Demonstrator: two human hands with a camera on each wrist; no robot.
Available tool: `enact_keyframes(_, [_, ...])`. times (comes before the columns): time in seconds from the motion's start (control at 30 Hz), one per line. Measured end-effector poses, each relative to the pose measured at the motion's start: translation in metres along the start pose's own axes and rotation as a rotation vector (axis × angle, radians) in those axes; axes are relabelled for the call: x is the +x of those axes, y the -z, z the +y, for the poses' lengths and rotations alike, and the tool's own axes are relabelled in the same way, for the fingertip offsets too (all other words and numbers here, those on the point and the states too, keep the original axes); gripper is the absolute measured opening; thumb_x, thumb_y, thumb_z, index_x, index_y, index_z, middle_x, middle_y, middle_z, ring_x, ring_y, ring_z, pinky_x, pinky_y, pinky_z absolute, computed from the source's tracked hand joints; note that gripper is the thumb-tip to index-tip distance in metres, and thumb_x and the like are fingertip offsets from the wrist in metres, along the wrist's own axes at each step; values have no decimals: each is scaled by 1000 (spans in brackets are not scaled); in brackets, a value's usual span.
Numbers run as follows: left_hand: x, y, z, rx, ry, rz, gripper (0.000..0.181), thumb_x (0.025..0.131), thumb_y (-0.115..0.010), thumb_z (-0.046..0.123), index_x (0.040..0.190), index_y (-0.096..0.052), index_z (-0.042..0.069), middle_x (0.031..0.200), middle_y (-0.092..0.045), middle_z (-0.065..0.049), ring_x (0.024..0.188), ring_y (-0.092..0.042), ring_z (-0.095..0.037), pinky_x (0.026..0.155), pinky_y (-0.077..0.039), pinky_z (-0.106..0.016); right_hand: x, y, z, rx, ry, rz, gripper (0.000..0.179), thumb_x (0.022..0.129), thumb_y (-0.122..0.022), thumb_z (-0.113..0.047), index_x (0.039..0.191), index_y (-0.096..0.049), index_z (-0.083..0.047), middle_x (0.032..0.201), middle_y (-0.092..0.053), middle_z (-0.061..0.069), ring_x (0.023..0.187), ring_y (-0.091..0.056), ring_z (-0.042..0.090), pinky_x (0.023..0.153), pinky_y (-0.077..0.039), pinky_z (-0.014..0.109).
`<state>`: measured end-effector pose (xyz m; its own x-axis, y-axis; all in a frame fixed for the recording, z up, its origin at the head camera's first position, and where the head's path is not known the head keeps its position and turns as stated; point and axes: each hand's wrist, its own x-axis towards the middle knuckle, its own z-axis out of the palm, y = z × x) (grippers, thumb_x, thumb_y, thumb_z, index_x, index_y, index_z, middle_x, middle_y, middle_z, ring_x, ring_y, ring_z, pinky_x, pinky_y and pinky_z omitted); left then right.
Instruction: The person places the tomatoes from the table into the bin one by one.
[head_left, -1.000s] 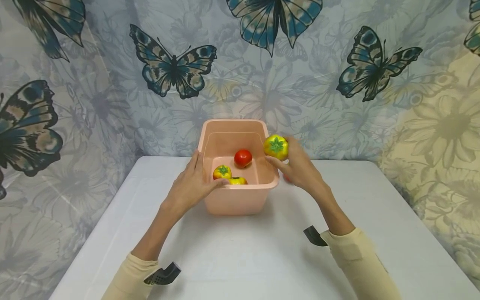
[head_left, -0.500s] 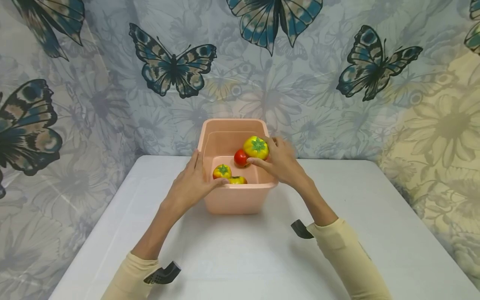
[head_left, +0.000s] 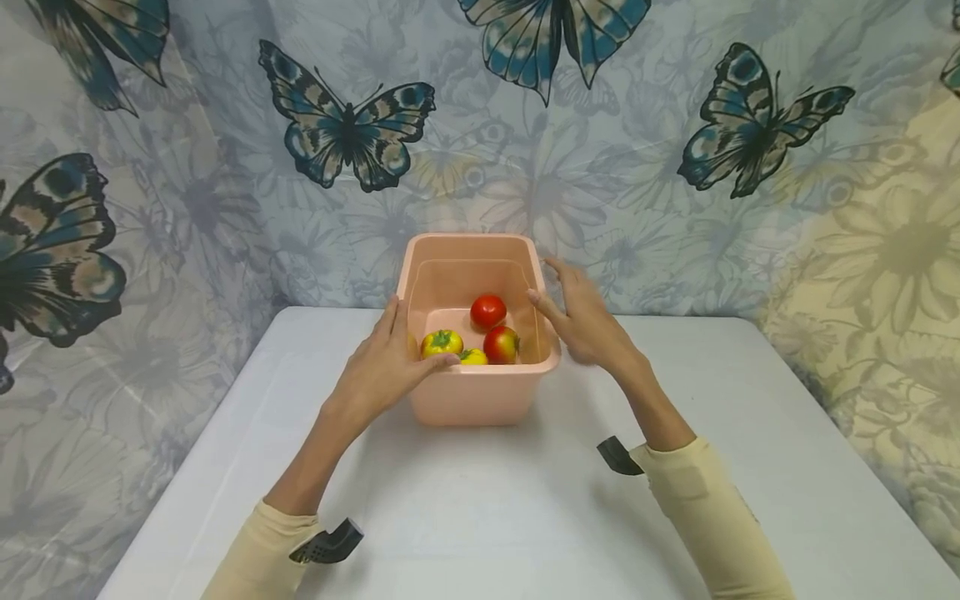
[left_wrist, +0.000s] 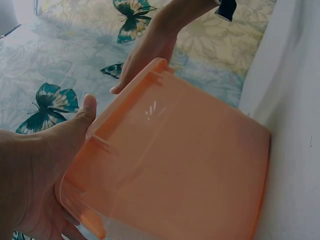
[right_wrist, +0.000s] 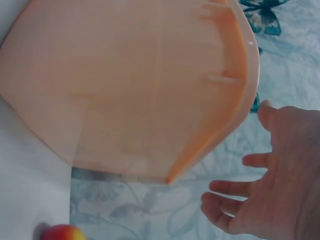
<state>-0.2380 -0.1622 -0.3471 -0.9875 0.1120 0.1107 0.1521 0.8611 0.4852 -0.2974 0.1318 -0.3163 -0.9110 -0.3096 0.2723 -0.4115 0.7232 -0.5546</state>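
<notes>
A peach-coloured plastic tub stands on the table. My left hand grips its near left corner, thumb over the front rim, fingers along the left side. Inside lie a red tomato, a round red-and-yellow fruit and two yellow fruits with green tops, one yellow fruit at the left and another yellow fruit partly behind the front rim. My right hand holds nothing; its fingers are spread beside the tub's right rim, as the right wrist view also shows.
Beyond the tub, another red-and-yellow fruit shows at the bottom of the right wrist view; in the head view it is hidden. The white table backs onto a butterfly-patterned wall covering.
My right hand carried the red-and-yellow fruit over the right rim, let it go inside the tub and drew back to the right. The left hand stayed on the tub.
</notes>
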Motion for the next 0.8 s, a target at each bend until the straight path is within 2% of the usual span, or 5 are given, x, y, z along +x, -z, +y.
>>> enact_keyframes(0.13, [1,0,1,8,-4,8,129,69,-43,93,158,-3,9,166,-3,-12,148,-26,-39,110,-37,-58,-4,9,9,5,0,7,69,102,-36,-53,156,-20,-12,153,-31,21,139,-34,39,110,-31,63])
enact_keyframes(0.33, [1,-1,0,13,-3,1,130,68,-40,94,157,-2,8,166,-3,-13,148,-26,-38,110,-38,-57,-7,23,31,-5,-13,-9,61,106,-29,-42,155,-18,-7,153,-31,25,139,-32,44,110,-28,65])
enact_keyframes(0.63, [1,0,0,12,-4,-3,127,71,-42,92,158,-1,9,166,-2,-13,149,-24,-38,111,-36,-57,-14,35,63,-50,-115,-41,72,104,-35,-45,155,-12,1,154,-25,32,138,-31,49,108,-30,68])
enact_keyframes(0.8, [1,0,1,4,8,-11,128,69,-42,93,158,0,10,166,-1,-12,148,-24,-39,110,-36,-59,-15,33,78,-83,-175,-66,79,103,-38,-48,154,-10,5,154,-23,35,139,-27,53,110,-25,70])
